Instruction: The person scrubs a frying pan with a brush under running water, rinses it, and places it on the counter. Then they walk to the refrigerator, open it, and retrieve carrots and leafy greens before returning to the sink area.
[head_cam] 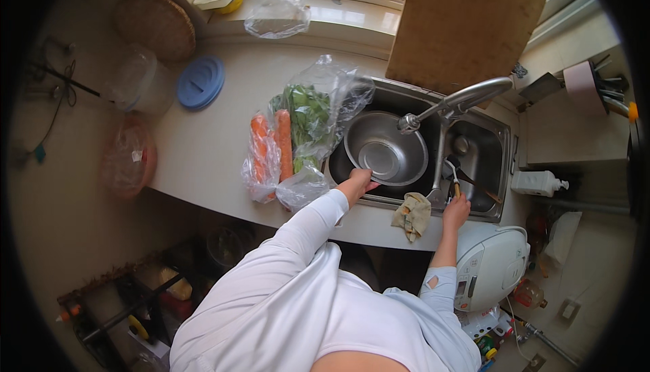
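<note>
My left hand [361,181] grips the near rim of a round stainless steel basin [388,146], which sits in the larger left bowl of the sink. Over the small right bowl, my right hand [457,209] holds a brush-like tool by its yellowish handle [457,189]; its pale neck reaches into that bowl and its head is hard to make out. A curved metal faucet [477,87] arches over the basin's right side. On the front edge of the sink, between my hands, lies a crumpled beige cloth [414,214]. Another long-handled utensil [487,190] rests in the right bowl.
Left of the sink lie bagged leafy greens [310,113] and carrots [284,143]. Farther left is a blue lid [200,82]. A wooden board [467,26] stands behind the sink. A white rice cooker [492,265] and a white pump bottle [535,183] are at the right.
</note>
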The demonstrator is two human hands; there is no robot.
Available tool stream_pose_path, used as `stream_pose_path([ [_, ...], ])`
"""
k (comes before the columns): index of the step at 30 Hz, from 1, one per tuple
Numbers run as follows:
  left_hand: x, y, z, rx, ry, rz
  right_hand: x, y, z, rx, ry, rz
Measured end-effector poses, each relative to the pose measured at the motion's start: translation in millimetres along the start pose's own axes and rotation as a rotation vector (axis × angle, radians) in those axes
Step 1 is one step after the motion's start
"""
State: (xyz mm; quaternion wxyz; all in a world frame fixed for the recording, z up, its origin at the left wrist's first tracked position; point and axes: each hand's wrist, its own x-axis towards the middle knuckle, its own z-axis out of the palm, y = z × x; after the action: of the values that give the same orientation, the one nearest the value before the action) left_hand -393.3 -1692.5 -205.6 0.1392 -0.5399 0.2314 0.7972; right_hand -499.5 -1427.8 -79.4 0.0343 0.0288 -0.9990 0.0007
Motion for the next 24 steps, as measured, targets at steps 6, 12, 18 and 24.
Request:
stream_pose_path([
  [6, -34.5, -2.9, -6.2, 0.158, 0.058, 0.003, 15.0, 4.9, 34.3, -0.003, -0.098, -0.058],
  [12, -125.5, -5.1, -26.2, 0.251, -0.077, 0.428, 4.6, -12.1, 23.4, -0.020, -0.192, -0.072],
  [18, -235.2, 1.5, -92.2, 0.638, -0.024, 1.353, -25.8, -42.3, 11.3, 0.186, 0.115, -0.256],
  [24, -254.4, -1.3, -192.1, 0.916, 0.592, 1.985, -87.3, -166.5, -45.4, 0.615, -0.102, -0.564],
])
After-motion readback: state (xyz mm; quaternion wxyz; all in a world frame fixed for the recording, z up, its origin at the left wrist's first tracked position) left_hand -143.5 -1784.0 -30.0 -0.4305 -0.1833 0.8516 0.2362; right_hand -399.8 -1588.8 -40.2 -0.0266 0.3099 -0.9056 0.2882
